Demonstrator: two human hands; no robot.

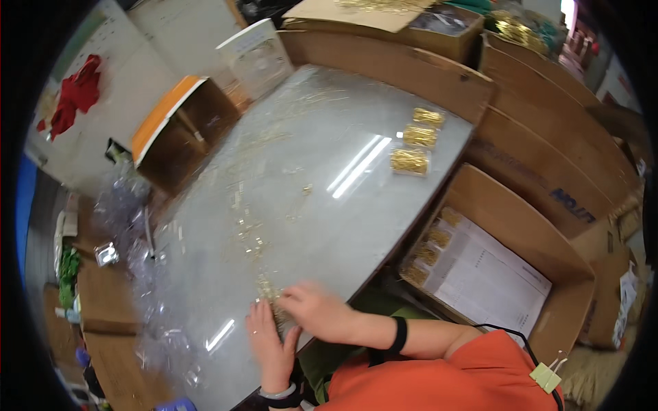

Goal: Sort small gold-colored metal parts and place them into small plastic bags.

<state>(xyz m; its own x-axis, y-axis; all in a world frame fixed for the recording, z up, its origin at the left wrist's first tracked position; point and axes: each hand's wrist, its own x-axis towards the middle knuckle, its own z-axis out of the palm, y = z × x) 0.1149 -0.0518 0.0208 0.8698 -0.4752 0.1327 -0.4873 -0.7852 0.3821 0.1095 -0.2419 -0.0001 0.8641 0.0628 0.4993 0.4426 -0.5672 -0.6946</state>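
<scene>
My left hand [269, 340] lies on the grey tabletop [322, 226] near its front edge, fingers stretched out and thumb spread away. Between its thumb and fingers are thin gold-coloured pieces [279, 316], partly covered by both hands. My right hand [319, 313] reaches in from the right, its fingers bent and pressed together at the top of these pieces. The fingertips are slightly blurred, and what they pinch is hidden. A trail of loose small gold-coloured pieces [252, 243] runs from the hands toward the far side of the table.
Three gold-filled clear packs [409, 162] stand at the far right of the table. On the right, an open cardboard box [524, 229] holds similar packs and white paper [483, 274]. An orange-edged box [175, 137] stands at the far left; clear plastic wraps [147, 281] lie along the left edge.
</scene>
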